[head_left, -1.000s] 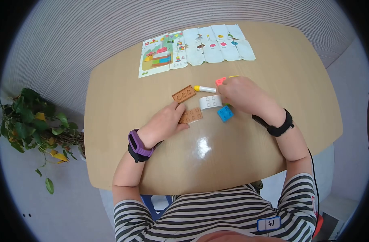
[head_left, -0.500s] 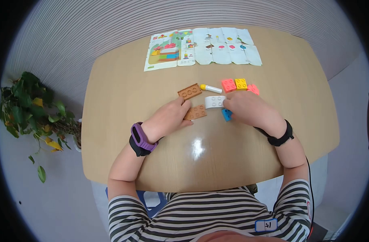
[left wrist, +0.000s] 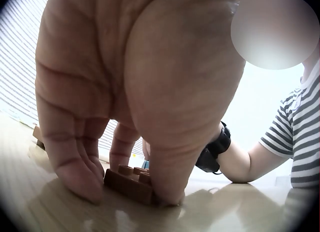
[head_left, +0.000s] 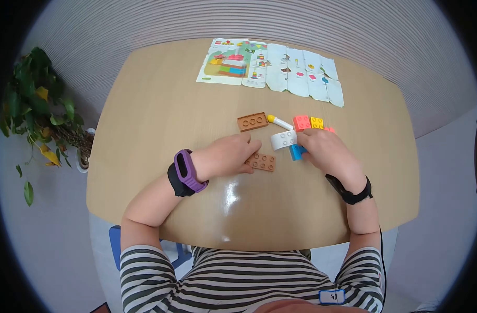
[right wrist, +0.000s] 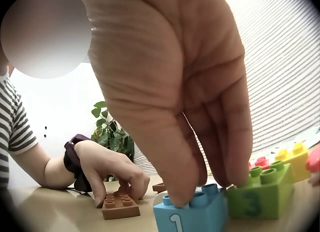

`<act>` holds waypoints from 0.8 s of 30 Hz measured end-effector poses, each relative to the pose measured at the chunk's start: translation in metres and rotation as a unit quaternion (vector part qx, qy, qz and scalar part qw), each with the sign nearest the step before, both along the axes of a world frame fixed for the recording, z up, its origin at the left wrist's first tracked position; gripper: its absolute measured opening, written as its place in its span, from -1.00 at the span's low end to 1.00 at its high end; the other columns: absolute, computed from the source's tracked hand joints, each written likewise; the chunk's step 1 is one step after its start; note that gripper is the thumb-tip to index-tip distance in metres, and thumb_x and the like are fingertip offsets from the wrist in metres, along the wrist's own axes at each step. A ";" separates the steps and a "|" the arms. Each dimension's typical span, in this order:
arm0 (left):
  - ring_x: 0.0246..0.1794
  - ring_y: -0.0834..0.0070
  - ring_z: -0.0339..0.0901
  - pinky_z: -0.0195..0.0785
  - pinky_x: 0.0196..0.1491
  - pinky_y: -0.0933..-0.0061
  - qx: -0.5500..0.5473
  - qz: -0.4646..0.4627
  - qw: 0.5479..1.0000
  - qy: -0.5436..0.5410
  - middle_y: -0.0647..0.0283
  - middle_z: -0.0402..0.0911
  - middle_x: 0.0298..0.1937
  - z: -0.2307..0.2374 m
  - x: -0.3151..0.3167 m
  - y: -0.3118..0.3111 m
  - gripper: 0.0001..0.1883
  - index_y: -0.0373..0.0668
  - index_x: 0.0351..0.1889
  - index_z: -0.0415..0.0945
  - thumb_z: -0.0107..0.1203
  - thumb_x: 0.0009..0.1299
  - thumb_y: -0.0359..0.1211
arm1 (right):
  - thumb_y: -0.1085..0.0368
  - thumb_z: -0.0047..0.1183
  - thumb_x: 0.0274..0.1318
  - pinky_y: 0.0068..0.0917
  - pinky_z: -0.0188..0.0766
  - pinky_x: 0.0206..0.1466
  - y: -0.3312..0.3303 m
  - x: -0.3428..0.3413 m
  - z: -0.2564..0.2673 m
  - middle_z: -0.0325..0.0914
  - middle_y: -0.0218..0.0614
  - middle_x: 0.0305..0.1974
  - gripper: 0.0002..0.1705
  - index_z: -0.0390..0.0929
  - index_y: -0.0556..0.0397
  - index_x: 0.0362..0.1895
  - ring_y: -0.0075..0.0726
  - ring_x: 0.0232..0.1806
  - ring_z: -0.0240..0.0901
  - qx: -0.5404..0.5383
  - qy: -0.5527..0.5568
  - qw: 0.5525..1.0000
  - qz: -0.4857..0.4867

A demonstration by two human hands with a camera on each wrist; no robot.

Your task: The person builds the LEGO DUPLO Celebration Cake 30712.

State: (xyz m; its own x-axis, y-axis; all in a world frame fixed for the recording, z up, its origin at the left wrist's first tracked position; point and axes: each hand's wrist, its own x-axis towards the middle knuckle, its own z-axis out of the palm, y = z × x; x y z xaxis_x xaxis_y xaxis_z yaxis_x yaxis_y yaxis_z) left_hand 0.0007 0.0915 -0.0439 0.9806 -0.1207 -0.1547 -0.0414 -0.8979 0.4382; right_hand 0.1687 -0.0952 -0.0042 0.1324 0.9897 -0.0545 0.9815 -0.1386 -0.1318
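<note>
On the table my left hand (head_left: pixel 225 156) grips a brown studded brick (head_left: pixel 264 162), thumb on the near side and fingers on the far side, as the left wrist view confirms. My right hand (head_left: pixel 329 151) reaches down over a blue brick (right wrist: pixel 187 217) marked 1, pinching it between thumb and fingers. The thumb overlaps its studs, while the fingertips come down behind it, close to a green brick (right wrist: pixel 257 199) marked 3. A white arched brick (head_left: pixel 281 141) lies right at the right fingertips. The head view hides the green brick under the right hand.
Beyond the hands lie another brown brick (head_left: pixel 253 121), underside up, and a white stick with a yellow tip (head_left: pixel 281 122). A pink brick (head_left: pixel 301 122) and a yellow brick (head_left: pixel 316 122) stand at the right. An unfolded instruction sheet (head_left: pixel 225 60) covers part of the far edge.
My right hand has come from the pink and yellow bricks to the blue one. The blue and white bricks have turned slightly. My left hand stays at the brown brick; the head view has shifted.
</note>
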 end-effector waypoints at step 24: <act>-0.11 0.11 0.43 0.35 -0.07 0.23 0.011 0.038 0.999 -0.007 0.05 0.42 -0.17 -0.002 0.002 -0.004 -0.57 -0.27 -0.17 0.28 0.23 0.21 -0.22 | 0.52 0.20 -0.17 -0.26 0.44 -0.10 -0.004 0.025 0.007 0.51 -0.19 -0.21 -0.59 0.53 0.01 -0.12 -0.05 -0.17 0.48 -0.066 0.016 0.994 -0.085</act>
State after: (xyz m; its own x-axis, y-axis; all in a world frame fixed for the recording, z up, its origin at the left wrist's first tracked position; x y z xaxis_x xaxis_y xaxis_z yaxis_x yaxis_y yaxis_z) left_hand 0.0028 0.0871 -0.0461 0.9890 -0.0419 -0.1422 0.0215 -0.9084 0.4175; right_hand 0.1932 -0.0997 0.0028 0.2928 0.9372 -0.1895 0.9383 -0.3197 -0.1316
